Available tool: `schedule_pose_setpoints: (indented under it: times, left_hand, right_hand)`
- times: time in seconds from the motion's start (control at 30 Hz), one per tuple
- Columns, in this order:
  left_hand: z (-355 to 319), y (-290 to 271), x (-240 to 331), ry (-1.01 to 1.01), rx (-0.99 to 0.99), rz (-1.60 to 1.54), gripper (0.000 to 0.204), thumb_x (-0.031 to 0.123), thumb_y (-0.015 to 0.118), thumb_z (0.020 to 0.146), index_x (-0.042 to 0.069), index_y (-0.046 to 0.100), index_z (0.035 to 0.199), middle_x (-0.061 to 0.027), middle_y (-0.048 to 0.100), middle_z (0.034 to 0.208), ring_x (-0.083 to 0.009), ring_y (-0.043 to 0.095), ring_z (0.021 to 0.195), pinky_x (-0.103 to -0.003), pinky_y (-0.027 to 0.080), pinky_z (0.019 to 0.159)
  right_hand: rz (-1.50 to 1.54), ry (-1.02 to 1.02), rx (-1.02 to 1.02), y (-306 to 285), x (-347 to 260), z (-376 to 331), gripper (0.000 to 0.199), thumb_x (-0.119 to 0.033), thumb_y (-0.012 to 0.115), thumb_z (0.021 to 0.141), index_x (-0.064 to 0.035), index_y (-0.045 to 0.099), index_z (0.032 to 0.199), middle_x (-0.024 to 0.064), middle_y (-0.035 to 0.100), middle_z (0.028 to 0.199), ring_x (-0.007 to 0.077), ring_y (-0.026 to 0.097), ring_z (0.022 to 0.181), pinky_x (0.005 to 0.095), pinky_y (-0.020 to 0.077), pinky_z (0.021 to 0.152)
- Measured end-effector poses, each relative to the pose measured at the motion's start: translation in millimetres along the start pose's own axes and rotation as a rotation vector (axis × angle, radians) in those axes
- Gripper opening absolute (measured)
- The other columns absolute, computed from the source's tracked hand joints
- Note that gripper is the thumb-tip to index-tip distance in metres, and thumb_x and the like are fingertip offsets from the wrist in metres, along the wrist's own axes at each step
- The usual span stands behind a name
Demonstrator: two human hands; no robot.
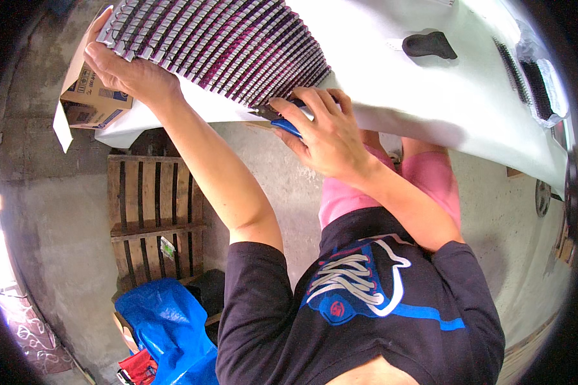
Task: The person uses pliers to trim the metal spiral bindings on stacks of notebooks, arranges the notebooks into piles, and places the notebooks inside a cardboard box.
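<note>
A large ribbed panel [218, 48] lies on the white-covered table [372, 83], with many silvery, notched strips in rows and magenta and dark bands between them. My left hand [135, 77] grips its left edge, the thumb and fingers bent round the corner. In my right hand [331, 131] is a pair of pliers [286, 124] with blue handles, my fingers wrapped round them. Their jaws point left and touch or nearly touch the panel's near right edge; whether they bite on anything is too small to tell.
An open cardboard box [96, 99] stands at the left. A black sole-shaped piece [428, 45] lies on the table, and a clear plastic bag of black bristly pieces [538, 83] at far right. Below are a wooden pallet [151, 192] and a blue plastic sheet [164, 327].
</note>
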State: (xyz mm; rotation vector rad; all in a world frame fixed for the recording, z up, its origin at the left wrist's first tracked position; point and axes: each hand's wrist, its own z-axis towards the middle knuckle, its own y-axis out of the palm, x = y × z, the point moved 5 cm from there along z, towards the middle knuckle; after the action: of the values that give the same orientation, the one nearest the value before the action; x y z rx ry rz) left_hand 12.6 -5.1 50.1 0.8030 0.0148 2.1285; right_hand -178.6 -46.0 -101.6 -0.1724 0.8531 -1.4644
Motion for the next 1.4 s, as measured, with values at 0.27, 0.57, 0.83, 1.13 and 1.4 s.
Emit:
schedule_pose_setpoints:
  times: [0.27, 0.57, 0.83, 1.13, 1.4]
  left_hand:
    - [8, -15, -10, 0.209, 0.079, 0.306, 0.053, 0.053, 0.035, 0.092, 0.005, 0.052, 0.107, -0.0128, 0.061, 0.095, -0.023, 0.066, 0.082, -0.036, 0.061, 0.073]
    - [7, -10, -6, 0.223, 0.087, 0.352, 0.053, 0.052, 0.033, 0.093, 0.004, 0.052, 0.106, -0.0121, 0.06, 0.098, -0.0234, 0.066, 0.084, -0.037, 0.06, 0.074]
    - [6, -11, -8, 0.188, 0.075, 0.348, 0.053, 0.053, 0.035, 0.09, 0.006, 0.054, 0.106, -0.0116, 0.06, 0.098, -0.0235, 0.065, 0.085, -0.038, 0.06, 0.076]
    - [9, -12, -7, 0.182, 0.124, 0.303, 0.05, 0.051, 0.037, 0.091, 0.007, 0.055, 0.105, -0.0104, 0.061, 0.098, -0.0247, 0.065, 0.088, -0.04, 0.059, 0.078]
    - [8, -14, -8, 0.216, 0.109, 0.333, 0.054, 0.053, 0.034, 0.092, 0.005, 0.056, 0.104, -0.0118, 0.062, 0.098, -0.0235, 0.064, 0.086, -0.039, 0.059, 0.077]
  right_hand:
    - [-0.002, 0.006, 0.004, -1, -4, 1, 0.038, -0.029, 0.068, 0.076, -0.0199, 0.057, 0.111, 0.0042, 0.05, 0.102, 0.0204, 0.052, 0.094, 0.0409, 0.0342, 0.083]
    - [-0.025, 0.005, -0.016, -1, -5, 6, 0.037, -0.027, 0.068, 0.076, -0.02, 0.058, 0.111, 0.0034, 0.051, 0.101, 0.0196, 0.052, 0.092, 0.0387, 0.0359, 0.079]
    - [0.734, 0.458, -0.394, 20, 9, 5, 0.029, -0.026, 0.065, 0.082, -0.016, 0.059, 0.108, 0.0089, 0.058, 0.09, 0.025, 0.061, 0.076, 0.0355, 0.0469, 0.064]
    - [0.093, 0.089, -0.026, -7, -1, 0, 0.035, -0.028, 0.066, 0.079, -0.0154, 0.057, 0.111, 0.0074, 0.054, 0.094, 0.0262, 0.057, 0.083, 0.0398, 0.0432, 0.072]
    - [0.085, 0.107, -0.138, 3, 1, -3, 0.035, -0.026, 0.067, 0.079, -0.0172, 0.058, 0.111, 0.0064, 0.055, 0.093, 0.0262, 0.058, 0.081, 0.0376, 0.0437, 0.068]
